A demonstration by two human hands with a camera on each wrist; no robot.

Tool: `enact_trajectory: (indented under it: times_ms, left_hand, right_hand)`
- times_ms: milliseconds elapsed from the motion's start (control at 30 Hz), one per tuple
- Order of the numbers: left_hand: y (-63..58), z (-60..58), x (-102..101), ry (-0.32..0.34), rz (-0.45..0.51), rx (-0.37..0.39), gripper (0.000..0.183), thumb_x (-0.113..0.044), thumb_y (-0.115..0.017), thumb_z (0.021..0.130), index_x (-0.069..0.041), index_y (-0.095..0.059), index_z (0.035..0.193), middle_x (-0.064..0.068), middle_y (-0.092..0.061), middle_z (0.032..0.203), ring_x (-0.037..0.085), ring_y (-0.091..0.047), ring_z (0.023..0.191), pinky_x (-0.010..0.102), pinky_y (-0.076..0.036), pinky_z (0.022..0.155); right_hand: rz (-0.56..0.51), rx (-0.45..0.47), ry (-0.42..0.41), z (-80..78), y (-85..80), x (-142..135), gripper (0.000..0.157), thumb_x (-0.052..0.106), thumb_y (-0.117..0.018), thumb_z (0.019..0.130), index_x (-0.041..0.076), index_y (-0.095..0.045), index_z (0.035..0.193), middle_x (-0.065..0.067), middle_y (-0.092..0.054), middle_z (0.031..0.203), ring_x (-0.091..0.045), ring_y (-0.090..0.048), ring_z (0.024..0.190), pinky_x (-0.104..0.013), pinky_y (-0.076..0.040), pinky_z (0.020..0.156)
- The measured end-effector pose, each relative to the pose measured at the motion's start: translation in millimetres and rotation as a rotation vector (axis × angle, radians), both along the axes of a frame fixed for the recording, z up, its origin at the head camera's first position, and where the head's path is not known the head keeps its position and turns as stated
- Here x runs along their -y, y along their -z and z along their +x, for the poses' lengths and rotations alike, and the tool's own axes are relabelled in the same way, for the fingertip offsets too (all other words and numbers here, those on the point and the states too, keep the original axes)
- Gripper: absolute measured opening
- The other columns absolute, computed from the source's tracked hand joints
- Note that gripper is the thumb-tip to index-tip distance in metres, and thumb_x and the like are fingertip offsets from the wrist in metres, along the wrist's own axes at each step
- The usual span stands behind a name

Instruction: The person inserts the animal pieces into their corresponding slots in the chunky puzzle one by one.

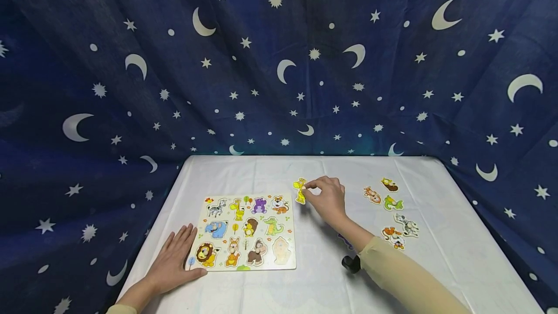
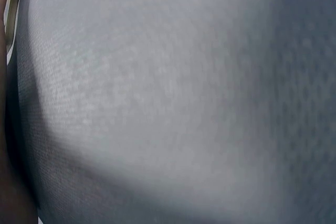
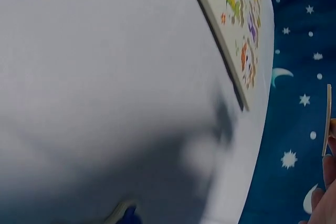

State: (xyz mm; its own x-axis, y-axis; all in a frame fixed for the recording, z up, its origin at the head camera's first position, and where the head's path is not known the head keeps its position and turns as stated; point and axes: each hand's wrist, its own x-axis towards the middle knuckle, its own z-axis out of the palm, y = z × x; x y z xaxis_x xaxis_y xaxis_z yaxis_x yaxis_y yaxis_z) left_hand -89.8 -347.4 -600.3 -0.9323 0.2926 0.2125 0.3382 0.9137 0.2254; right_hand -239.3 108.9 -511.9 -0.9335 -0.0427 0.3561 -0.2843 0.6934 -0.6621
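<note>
My right hand pinches a giraffe puzzle piece by its knob, thumb and index finger together, above the table right of the board's upper corner. In the right wrist view that piece shows edge-on at the far right, by the fingertips. A wooden animal puzzle board lies flat at the centre-left, with a printed giraffe in its top row. Spread flat, my left hand rests by the board's lower left side, thumb at its bottom corner. The left wrist view is mostly blurred grey cloth.
Loose pieces lie on the right of the white table: a hedgehog, a crocodile, a zebra and several others. A purple piece is partly hidden under my right forearm. Behind hangs a starry blue curtain.
</note>
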Motion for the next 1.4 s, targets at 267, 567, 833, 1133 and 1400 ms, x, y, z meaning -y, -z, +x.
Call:
enact_trajectory:
  times_ms: [267, 567, 833, 1133, 1400]
  left_hand:
    - [-3.2, -0.8, -2.0, -0.002, 0.01, 0.016, 0.117, -0.074, -0.073, 0.076, -0.002, -0.032, 0.159, 0.021, -0.031, 0.163, 0.032, -0.019, 0.154, 0.04, 0.0, 0.126]
    - [-6.7, -1.1, -2.4, -0.019, 0.008, 0.067, 0.118, -0.075, -0.073, 0.076, -0.001, -0.031, 0.159, 0.02, -0.029, 0.165, 0.037, -0.021, 0.153, 0.041, 0.0, 0.126]
    - [-8.9, -0.2, -1.4, -0.025, 0.009, 0.101, 0.119, -0.075, -0.073, 0.076, -0.001, -0.031, 0.16, 0.02, -0.028, 0.165, 0.036, -0.02, 0.153, 0.04, 0.001, 0.126]
    - [-9.1, -0.4, -1.1, -0.017, 0.008, 0.103, 0.119, -0.075, -0.073, 0.076, -0.001, -0.031, 0.16, 0.02, -0.028, 0.165, 0.038, -0.021, 0.152, 0.039, 0.002, 0.126]
    - [-7.6, -1.3, -0.3, -0.011, 0.007, 0.088, 0.119, -0.076, -0.072, 0.076, -0.002, -0.031, 0.16, 0.019, -0.028, 0.165, 0.037, -0.022, 0.152, 0.036, 0.003, 0.126]
  right_hand:
    - [0.003, 0.003, -0.043, -0.7, -2.2, 25.9, 0.015, 0.033, -0.08, 0.087, 0.02, -0.081, 0.094, 0.008, -0.067, 0.092, -0.022, -0.053, 0.104, -0.047, -0.036, 0.097]
    - [0.012, -0.001, -0.085, -2.1, -4.6, 52.8, 0.011, 0.033, -0.08, 0.087, 0.023, -0.081, 0.091, 0.011, -0.066, 0.091, -0.02, -0.053, 0.104, -0.046, -0.037, 0.096]
    - [0.025, -0.034, -0.138, -1.7, -5.8, 74.1, 0.01, 0.032, -0.08, 0.087, 0.024, -0.08, 0.092, 0.01, -0.067, 0.093, -0.021, -0.054, 0.102, -0.048, -0.039, 0.096]
    - [0.058, 0.004, -0.171, -0.9, -0.8, 90.7, 0.011, 0.034, -0.079, 0.088, 0.024, -0.08, 0.093, 0.01, -0.068, 0.095, -0.019, -0.054, 0.104, -0.044, -0.04, 0.095]
    - [0.061, 0.042, -0.206, 0.6, 0.1, 100.9, 0.012, 0.035, -0.077, 0.09, 0.025, -0.08, 0.096, 0.009, -0.067, 0.099, -0.019, -0.054, 0.107, -0.047, -0.038, 0.102]
